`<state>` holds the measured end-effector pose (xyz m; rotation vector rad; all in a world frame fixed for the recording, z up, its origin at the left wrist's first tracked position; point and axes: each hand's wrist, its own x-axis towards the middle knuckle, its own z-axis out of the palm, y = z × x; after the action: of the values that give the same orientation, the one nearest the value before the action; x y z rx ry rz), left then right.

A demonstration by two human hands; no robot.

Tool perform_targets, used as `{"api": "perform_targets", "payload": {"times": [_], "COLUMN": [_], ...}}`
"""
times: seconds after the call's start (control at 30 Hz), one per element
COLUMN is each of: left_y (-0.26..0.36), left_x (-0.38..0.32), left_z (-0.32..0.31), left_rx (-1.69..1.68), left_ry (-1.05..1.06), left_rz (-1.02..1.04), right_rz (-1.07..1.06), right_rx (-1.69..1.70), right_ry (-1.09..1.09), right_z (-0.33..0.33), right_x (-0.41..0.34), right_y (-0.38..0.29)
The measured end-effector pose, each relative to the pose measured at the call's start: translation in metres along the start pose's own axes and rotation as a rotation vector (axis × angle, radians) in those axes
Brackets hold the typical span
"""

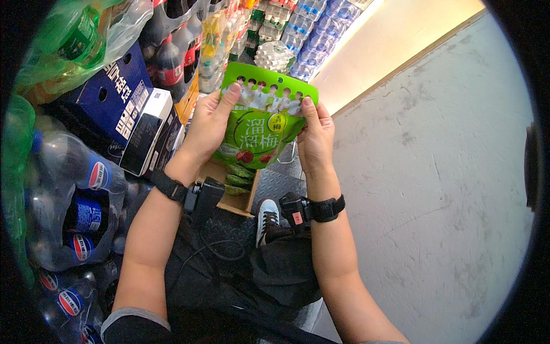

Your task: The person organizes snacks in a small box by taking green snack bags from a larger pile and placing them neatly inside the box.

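Observation:
A green stand-up snack pouch (pixel 262 124) with plums and a row of people printed on it is held up in front of me. My left hand (pixel 210 124) pinches its left upper edge, thumb on the front. At the right upper edge, my right hand (pixel 316 129) grips it the same way, thumb in front and fingers behind. Below the pouch sits an open cardboard box (pixel 235 204) with several green packs (pixel 237 180) in it, partly hidden by the pouch and my left wrist.
Shrink-wrapped cola bottles (pixel 77 189) and a dark blue carton (pixel 114 94) crowd the left. A white box (pixel 148 133) lies against that carton. Bottled drinks (pixel 300 38) are stacked at the back. A scuffed grey wall (pixel 429 172) rises on the right. My shoe (pixel 267 219) rests on the textured floor (pixel 277 187).

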<state>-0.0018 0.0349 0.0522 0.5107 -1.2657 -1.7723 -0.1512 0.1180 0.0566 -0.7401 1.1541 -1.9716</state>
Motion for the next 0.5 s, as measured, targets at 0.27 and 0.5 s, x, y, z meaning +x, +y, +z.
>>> {"api": "perform_targets", "payload": {"times": [0.27, 0.5], "left_y": [0.0034, 0.0047], "left_x": [0.0032, 0.0040], "left_z": [-0.0046, -0.0056], "left_rx": [-0.089, -0.033], "left_ry": [-0.026, -0.012], "left_rz": [0.021, 0.106], "right_rz": [0.013, -0.058], "right_rx": [0.021, -0.035], "right_ry": [-0.044, -0.012], "right_z": [-0.0044, 0.0010], "right_x": [0.0001, -0.0013], "right_y": [0.0000, 0.0001]}}
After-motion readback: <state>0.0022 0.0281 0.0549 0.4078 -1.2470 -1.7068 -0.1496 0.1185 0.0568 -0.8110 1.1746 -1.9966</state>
